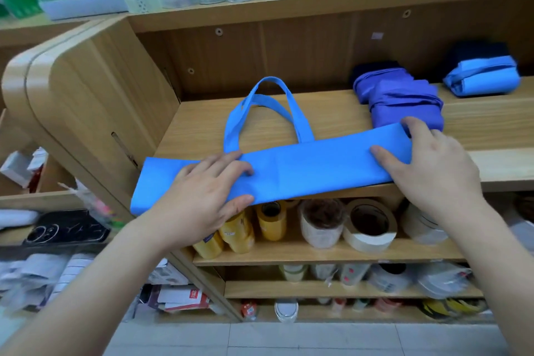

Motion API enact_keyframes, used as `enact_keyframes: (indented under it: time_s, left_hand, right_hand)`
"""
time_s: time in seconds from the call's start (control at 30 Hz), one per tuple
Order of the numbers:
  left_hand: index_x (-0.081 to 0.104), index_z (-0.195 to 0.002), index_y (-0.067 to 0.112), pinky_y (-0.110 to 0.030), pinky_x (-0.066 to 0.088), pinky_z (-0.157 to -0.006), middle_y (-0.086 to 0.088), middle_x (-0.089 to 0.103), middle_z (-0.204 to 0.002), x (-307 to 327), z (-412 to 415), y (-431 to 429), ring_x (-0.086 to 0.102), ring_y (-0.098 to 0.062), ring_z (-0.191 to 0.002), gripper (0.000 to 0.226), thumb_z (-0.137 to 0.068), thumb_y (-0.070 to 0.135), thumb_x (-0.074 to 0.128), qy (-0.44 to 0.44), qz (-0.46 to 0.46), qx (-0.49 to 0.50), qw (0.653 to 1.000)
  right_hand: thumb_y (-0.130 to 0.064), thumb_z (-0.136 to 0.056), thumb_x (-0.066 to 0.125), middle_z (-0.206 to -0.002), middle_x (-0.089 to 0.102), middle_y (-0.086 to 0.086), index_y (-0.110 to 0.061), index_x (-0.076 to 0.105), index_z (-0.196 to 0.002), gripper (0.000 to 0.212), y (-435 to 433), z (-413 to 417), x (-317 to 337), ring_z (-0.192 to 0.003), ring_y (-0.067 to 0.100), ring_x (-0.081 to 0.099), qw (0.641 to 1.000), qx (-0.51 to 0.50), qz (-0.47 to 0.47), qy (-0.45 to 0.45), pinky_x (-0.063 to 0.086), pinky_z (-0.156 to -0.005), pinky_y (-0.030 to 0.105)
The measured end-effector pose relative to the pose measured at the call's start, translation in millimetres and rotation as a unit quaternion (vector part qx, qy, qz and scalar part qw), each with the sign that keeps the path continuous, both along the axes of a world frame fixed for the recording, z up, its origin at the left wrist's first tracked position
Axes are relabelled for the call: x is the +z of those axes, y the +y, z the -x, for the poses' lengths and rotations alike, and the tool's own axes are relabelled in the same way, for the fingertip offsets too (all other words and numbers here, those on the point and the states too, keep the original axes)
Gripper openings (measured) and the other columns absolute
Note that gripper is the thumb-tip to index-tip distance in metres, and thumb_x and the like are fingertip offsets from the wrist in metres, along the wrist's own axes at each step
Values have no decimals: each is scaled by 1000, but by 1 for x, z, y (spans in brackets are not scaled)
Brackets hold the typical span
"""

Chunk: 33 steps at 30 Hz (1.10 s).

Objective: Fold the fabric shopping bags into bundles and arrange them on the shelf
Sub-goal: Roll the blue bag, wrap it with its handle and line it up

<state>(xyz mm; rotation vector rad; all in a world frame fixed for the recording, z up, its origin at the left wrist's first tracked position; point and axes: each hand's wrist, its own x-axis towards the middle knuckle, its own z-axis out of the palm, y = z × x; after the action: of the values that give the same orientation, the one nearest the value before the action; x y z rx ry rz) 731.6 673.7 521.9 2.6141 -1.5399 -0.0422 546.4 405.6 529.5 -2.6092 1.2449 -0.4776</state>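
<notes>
One blue bag (303, 170), folded into a long flat strip, lies along the front edge of the shelf (202, 124), its left end hanging past the edge. Its two handles (260, 113) loop away behind it onto the board.

Two hands are on the blue bag. The left hand (208, 196) lies flat on its left part, fingers straight and close together, thumb at the near edge. The right hand (427, 170) presses its right end, thumb and forefinger spread wide on top; the other fingers are hidden.

Behind the right end of the blue bag sit two finished bundles: one purple bundle (401, 104) just beside the right hand and, further right, one light blue bundle (482, 78). A dark blue shape shows behind each, too shadowed to tell apart.

Under the blue bag, the lower shelf holds six tape rolls: three yellow rolls (239, 234) to the left and three pale rolls (370, 225) to the right.
</notes>
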Motion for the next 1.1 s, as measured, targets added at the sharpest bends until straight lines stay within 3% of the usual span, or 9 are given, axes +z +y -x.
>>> enact_keyframes:
  time_s: [0.1,0.23,0.33,0.47,0.57,0.67,0.83,0.97,1.1]
  left_hand:
    - [36,-124,44,-43,36,-100,14,32,-153,1,7,1,29,-13,-139,58,-80,76,15,-30,-3,13,999]
    - [48,-120,34,-43,48,-82,1,47,-140,15,16,-5,47,-26,-124,49,-85,68,37,-148,0,-16,989]
    - [45,-140,16,-47,43,-103,-10,38,-152,39,24,-17,39,-32,-136,69,-83,51,60,-204,110,-83,969]
    - [21,-154,20,-41,12,-122,0,25,-161,78,20,-47,18,-15,-149,93,-79,60,57,-84,56,-60,993]
    - [61,-127,26,-32,46,-102,11,68,-121,71,12,-59,62,-6,-113,44,-86,33,73,232,22,-80,969]
    - [72,-104,19,-25,56,-85,11,75,-102,50,8,-59,70,-6,-96,17,-88,12,71,412,118,-18,903]
    - [73,-95,13,-26,59,-76,3,76,-93,39,-8,-71,73,-13,-87,20,-83,-3,71,478,287,106,823]
    - [72,-98,8,-33,59,-82,-2,75,-98,33,-26,-80,73,-19,-91,18,-84,-2,70,466,384,152,783]
    - [71,-110,13,-32,56,-87,2,74,-106,29,-41,-82,70,-13,-96,30,-81,6,77,353,265,150,885]
  right_hand:
    - [-45,-86,69,-137,52,7,-19,38,-143,70,2,-2,8,-124,32,48,989,30,-106,-103,40,-89,38]
    - [-18,-83,76,-116,53,-8,-23,49,-139,62,8,-7,23,-108,5,47,951,160,-104,-243,36,-91,23]
    - [-6,-79,79,-105,66,-3,-26,64,-114,42,8,-13,50,-95,8,59,909,302,-100,-269,48,-84,22]
    - [-3,-73,82,-88,65,-2,-34,69,-90,37,14,-27,92,-83,11,62,882,422,-68,-196,48,-72,22]
    - [-6,-72,84,-87,63,-6,-30,72,-92,33,17,-44,107,-84,10,62,875,445,-46,-184,49,-72,23]
    - [-12,-70,86,-88,59,-9,-28,72,-95,33,18,-64,106,-82,8,60,878,427,-41,-212,48,-73,21]
    - [-27,-71,83,-123,41,10,-26,48,-139,77,29,-85,80,-112,20,43,890,327,116,-295,45,-96,40]
    - [-32,-63,87,-123,40,11,-26,51,-136,81,36,-89,36,-108,29,44,899,383,74,-197,41,-99,43]
    - [-34,-72,82,-120,42,3,-30,65,-120,51,30,-103,-2,-109,24,41,911,397,4,-108,41,-99,48]
